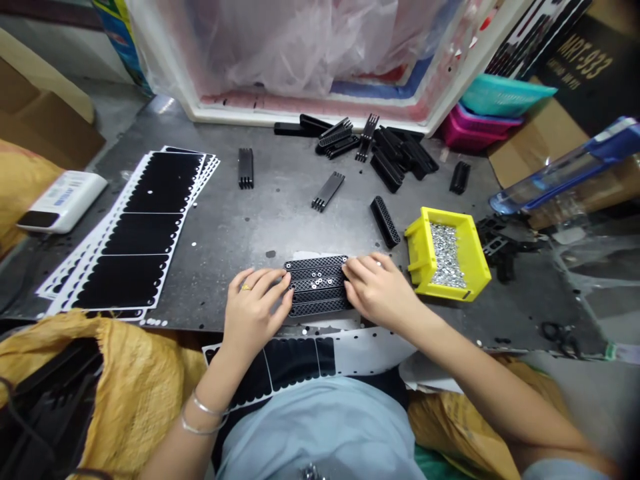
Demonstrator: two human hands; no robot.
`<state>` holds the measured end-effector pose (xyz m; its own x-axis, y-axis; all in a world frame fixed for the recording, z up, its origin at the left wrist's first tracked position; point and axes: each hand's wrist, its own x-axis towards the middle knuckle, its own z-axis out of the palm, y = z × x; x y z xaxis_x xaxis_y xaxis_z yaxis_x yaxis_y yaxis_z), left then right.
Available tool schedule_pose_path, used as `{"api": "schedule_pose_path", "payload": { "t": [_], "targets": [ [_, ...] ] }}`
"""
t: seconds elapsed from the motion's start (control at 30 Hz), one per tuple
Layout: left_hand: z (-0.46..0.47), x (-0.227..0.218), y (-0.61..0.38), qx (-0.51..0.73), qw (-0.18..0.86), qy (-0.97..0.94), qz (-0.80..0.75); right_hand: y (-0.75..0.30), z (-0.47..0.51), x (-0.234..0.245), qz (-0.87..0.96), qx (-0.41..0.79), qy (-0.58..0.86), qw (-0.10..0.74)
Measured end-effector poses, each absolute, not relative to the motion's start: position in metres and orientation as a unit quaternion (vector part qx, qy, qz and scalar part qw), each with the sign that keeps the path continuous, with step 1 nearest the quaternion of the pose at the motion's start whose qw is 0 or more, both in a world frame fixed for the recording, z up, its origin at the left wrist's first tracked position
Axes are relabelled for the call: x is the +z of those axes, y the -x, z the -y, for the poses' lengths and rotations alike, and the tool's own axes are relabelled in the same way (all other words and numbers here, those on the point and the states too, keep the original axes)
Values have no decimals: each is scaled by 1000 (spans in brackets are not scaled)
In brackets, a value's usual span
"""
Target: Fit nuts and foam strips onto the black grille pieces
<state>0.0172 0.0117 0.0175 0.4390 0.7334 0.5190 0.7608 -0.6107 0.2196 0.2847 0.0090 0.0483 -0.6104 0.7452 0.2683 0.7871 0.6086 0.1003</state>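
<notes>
My left hand (255,310) and right hand (380,287) press with curved fingers on both ends of the black perforated plastic strips (317,287). A yellow plastic bin (447,253) stands just right of them.

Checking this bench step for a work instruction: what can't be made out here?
Head view:
The black perforated strips: outer ends hidden by the left hand and right hand.
The metal pieces in the yellow bin: too small to identify.
The black item on the yellow woven sack: cut off by the bottom edge.
</notes>
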Motion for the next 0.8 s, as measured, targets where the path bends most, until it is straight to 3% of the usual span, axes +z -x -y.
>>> {"api": "schedule_pose_path", "payload": {
  "t": [0.17,0.27,0.4,0.57,0.8],
  "targets": [
    [-12,18,-15,-298,26,848,438,-280,-2,35,871,-62,471,128],
    [-11,22,-16,-293,32,847,443,-303,-4,27,819,26,534,210],
    [-11,28,-29,-276,30,857,433,-299,0,20,777,30,551,302],
    [-16,30,-34,-262,21,900,347,-262,14,20,847,43,467,251],
    [-17,26,-13,-279,22,892,355,-284,21,23,794,66,534,283]
  ]
}}
